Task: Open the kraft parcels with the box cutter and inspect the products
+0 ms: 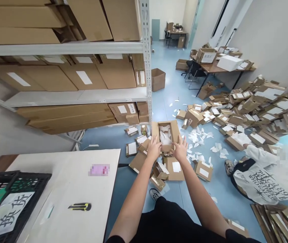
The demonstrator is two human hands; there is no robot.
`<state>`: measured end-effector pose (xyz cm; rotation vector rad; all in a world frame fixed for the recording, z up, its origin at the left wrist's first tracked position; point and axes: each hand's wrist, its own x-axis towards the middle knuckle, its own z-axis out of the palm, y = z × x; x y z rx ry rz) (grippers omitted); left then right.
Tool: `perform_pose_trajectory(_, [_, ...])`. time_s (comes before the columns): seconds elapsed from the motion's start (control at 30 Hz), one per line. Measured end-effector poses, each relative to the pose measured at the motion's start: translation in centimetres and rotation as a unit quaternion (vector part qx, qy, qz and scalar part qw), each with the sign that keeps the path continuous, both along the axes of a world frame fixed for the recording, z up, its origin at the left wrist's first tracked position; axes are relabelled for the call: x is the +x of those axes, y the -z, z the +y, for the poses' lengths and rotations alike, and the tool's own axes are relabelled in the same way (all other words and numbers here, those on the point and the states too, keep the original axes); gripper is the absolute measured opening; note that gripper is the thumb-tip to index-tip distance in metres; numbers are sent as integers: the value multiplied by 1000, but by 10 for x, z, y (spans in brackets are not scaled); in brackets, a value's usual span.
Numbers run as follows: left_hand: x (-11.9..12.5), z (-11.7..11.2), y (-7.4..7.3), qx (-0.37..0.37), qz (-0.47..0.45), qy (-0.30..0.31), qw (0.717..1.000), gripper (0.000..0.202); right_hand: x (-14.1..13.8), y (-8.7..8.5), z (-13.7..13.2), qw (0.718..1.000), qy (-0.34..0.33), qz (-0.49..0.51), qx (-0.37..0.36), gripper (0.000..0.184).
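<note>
Straight ahead of me is an open cardboard box (174,130) with its flaps spread and crumpled white paper (165,135) inside. My left hand (154,148) grips the near left part of the box, thumb toward the opening. On the near right side, my right hand (180,148) holds the same box, its fingers over the flap. Below the hands, a closed carton (170,167) with a white label lies among other small boxes on the floor by my feet.
To the left, a white table (83,190) bears a yellow-and-black utility knife (80,206) and a black crate (36,180). Shelving (78,96) with cartons rises behind it. Boxes pile up (250,101) at right, near paper scraps (200,135) and a crouching person (262,172).
</note>
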<state>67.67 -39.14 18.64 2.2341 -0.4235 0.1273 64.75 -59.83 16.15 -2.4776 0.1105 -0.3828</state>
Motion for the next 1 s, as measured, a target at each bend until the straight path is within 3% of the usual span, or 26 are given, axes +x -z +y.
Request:
perform_pose_trajectory(0.13, [-2,3,5,-14,15,-17,1000,41,11,3,-19,999,25,17,24,35])
perform_pose_trajectory(0.27, [-8,28,-5,7,-15,-61,998,41,30,-9,-8,999,-1,-49,15,31])
perform_pose_trajectory(0.4, [-21,61,-22,64,-47,-104,991,43,50,-25,33,995,-63,-83,2,30])
perform_pose_trajectory(0.57, [-58,114,-32,88,-66,-208,972,41,62,-34,110,978,-171,-114,30,31])
perform_pose_trajectory(0.7, [-108,166,-30,98,-60,-301,947,40,58,-36,185,953,-277,-111,56,34])
perform_pose_trajectory(0.8, [-159,202,-29,106,-51,-382,917,39,39,-38,246,923,-365,-99,68,35])
perform_pose_trajectory(0.9, [-221,232,-31,118,-40,-458,880,39,1,-43,306,887,-448,-84,69,39])
perform_pose_trajectory(1.0, [-294,256,-35,127,-32,-529,838,40,-55,-51,360,843,-529,-76,66,46])
